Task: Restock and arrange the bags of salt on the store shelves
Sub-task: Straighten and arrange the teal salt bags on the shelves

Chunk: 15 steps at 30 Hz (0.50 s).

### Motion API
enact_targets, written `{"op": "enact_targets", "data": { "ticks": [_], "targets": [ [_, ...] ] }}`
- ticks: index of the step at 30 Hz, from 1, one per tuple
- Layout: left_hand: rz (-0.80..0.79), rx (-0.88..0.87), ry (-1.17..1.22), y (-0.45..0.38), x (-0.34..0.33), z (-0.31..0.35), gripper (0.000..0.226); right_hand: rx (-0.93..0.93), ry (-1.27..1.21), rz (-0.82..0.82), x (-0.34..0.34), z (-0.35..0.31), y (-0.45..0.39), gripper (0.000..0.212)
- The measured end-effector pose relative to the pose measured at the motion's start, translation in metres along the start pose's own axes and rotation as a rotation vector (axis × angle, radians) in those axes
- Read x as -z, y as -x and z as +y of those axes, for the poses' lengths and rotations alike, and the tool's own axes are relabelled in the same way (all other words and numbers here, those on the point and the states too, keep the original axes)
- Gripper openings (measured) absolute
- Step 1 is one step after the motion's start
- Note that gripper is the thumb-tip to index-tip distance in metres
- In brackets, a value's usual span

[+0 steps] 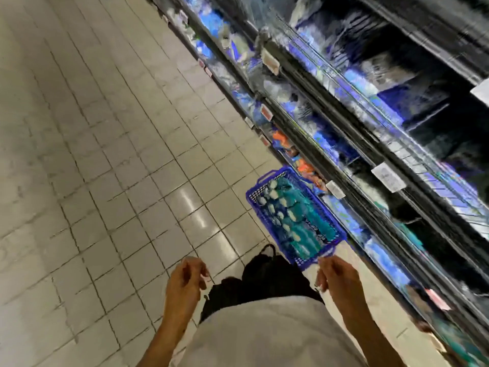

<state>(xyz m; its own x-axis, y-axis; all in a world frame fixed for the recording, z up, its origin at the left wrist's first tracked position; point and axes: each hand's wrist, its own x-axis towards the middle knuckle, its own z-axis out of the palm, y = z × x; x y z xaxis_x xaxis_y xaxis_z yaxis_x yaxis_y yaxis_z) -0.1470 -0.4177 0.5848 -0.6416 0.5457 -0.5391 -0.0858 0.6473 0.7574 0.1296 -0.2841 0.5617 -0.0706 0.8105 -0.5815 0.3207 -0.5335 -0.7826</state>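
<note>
Currently both hands hang low in front of the torso, fingers loosely curled; the left hand [185, 280] and right hand [337, 279] each have an empty grip. Open tiled floor [92, 154] extends to the left; the shelves [370, 133] bound the right. Teal bags [296, 221] fill a blue basket [270, 213] on the floor just beyond the right hand, untouched.

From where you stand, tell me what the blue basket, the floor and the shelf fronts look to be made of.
Blue basket: moulded plastic by the look, uniform blue with a lattice of small holes and a moulded handle.
Floor: glazed ceramic tile probably, pale squares with dark grout lines and glossy light reflections.
Shelf fronts: likely dark painted metal with wire rails, though motion blur leaves this uncertain.
</note>
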Motion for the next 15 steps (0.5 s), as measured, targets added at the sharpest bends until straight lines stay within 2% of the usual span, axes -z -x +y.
{"op": "enact_targets", "data": {
  "ticks": [8, 15],
  "targets": [
    [-0.337, -0.146, -0.217, -0.090, -0.056, 0.084, 0.027, -0.101, -0.035, 0.204, -0.007, -0.007, -0.016, 0.042],
    [-0.639, -0.180, -0.412, -0.175, -0.125, 0.084, 0.019, -0.218, -0.238, 0.429, -0.045, 0.024, -0.053, 0.036]
  ]
}}
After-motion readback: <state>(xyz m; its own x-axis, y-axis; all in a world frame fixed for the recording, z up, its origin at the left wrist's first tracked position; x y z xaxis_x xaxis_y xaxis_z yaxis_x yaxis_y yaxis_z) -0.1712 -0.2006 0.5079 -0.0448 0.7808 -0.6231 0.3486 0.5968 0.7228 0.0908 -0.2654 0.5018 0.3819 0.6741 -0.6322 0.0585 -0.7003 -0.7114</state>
